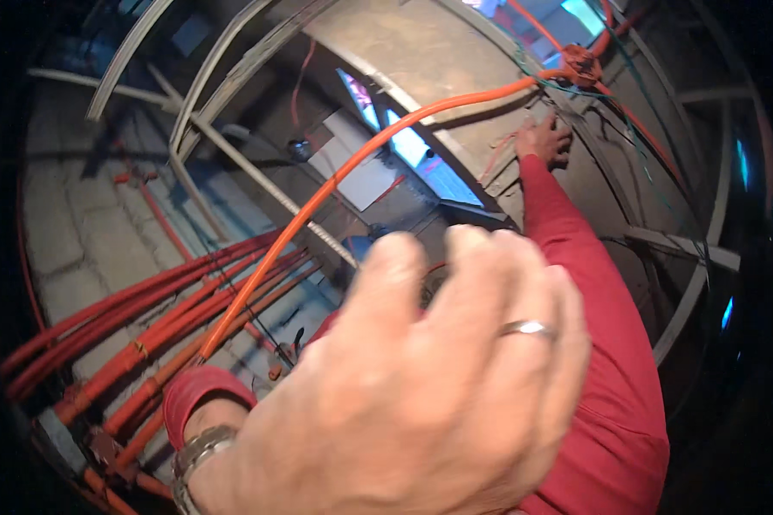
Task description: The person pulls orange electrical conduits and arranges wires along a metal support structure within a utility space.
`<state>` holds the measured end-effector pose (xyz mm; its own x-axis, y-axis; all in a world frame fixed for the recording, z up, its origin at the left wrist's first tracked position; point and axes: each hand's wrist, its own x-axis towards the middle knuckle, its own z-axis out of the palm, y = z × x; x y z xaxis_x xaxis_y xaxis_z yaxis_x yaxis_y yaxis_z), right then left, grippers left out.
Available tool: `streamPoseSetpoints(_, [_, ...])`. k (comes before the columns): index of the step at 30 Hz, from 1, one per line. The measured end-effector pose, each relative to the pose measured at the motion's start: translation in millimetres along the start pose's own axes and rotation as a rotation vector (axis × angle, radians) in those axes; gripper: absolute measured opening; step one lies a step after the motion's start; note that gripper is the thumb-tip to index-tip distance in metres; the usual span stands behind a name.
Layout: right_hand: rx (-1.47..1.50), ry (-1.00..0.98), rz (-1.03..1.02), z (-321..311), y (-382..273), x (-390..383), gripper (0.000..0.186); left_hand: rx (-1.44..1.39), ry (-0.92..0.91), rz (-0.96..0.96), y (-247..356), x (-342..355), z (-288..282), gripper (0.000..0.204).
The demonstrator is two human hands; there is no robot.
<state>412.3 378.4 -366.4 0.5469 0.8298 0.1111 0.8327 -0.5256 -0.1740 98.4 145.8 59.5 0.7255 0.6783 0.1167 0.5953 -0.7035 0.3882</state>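
Note:
My left hand [404,369] fills the lower middle, close up and partly smeared by motion. Its fingers are bent and apart, with a ring [528,328] on one and a metal watch [199,455] at the wrist; nothing shows in it, though the palm side is hidden. My right arm, in a red sleeve [567,232], stretches up to the upper right. There my right hand [544,140] lies with spread fingers against the edge of a tan board [412,51], beside a metal profile. Just above it is an orange junction box [581,67], joined to an orange flexible conduit [352,159].
Several red and orange pipes [163,318] run along a block wall [69,215] at left. Metal framing [258,176] crosses the upper left, and another metal bar [687,249] juts in at right. Thin green wires [636,129] hang near the box. Bright window-like openings [429,159] show beyond the board.

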Motion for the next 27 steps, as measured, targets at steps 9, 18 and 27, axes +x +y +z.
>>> streamPoseSetpoints(9, [-0.046, 0.079, 0.02, 41, 39, 25, 0.071, -0.164, 0.062, 0.256, 13, 19, -6, 0.035])
streamPoseSetpoints(18, [-0.023, 0.037, -0.028, 35, 23, 15, 0.069, -0.074, 0.189, 0.314, 47, 28, 18, 0.045])
streamPoseSetpoints(27, [-0.001, -0.012, -0.001, -10, -11, -11, 0.065, 0.179, 0.235, 0.128, 41, 1, 30, 0.029])
